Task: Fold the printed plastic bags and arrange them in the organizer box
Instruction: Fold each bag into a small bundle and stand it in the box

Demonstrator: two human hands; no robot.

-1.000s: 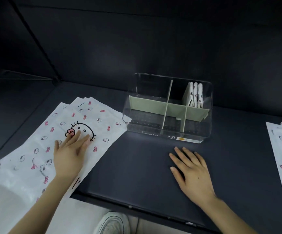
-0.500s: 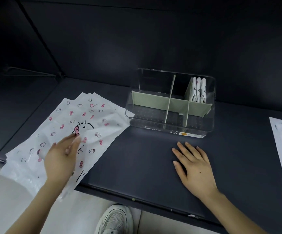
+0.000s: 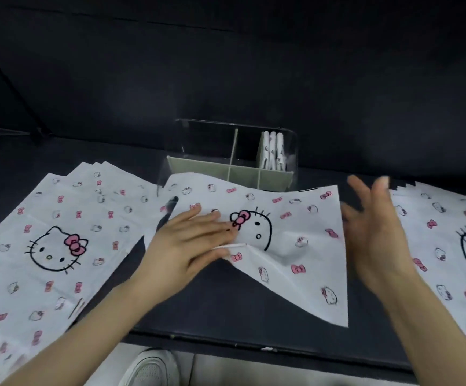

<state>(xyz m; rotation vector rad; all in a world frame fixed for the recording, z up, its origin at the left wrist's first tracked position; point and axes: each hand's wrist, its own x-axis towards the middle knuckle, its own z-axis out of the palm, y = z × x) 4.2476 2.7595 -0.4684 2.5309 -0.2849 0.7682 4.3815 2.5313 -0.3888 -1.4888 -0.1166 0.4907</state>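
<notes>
Head cam: my left hand (image 3: 195,243) reaches across, grip pinching the printed bag (image 3: 295,232) at its edge, thumb underneath, over the bench (image 3: 226,307) just in front of the organizer box (image 3: 234,162). My right hand (image 3: 374,238) hovers beside the bag, grip spread, blurry

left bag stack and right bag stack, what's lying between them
head view: one printed bag lies between them, before the organizer box; the left hand holds it, the right hand hovers open beside it.

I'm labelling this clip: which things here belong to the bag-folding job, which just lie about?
Job: middle bag, left stack, right stack, folded bags, organizer box.
Lying about: shoe.
</notes>
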